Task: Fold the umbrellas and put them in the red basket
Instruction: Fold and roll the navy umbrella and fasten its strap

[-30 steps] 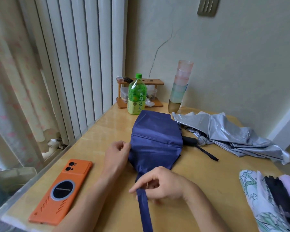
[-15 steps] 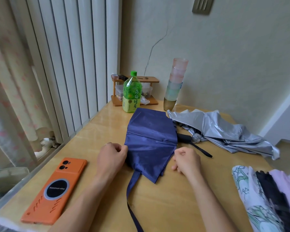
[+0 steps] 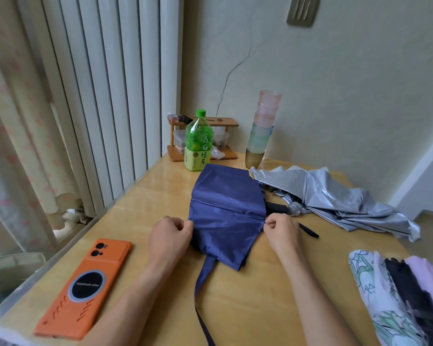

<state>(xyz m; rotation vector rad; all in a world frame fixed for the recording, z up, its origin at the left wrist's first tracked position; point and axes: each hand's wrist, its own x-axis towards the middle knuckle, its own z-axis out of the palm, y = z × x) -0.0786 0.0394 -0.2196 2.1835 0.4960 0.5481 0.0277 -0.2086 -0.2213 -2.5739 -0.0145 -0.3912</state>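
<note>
Blue umbrella (image 3: 226, 216) between both hands, left fingers (image 3: 186, 224) and right fingers (image 3: 269, 222) pinching its edges

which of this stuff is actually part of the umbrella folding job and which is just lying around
Part of the job:
- blue umbrella, pinched at its edges by the left hand and right hand
- silver umbrella, lying loose
- patterned bundle at right edge, probably umbrellas
No red basket in view.

Just lying about:
- orange phone
- green bottle
- stacked cups
- wooden rack
</note>
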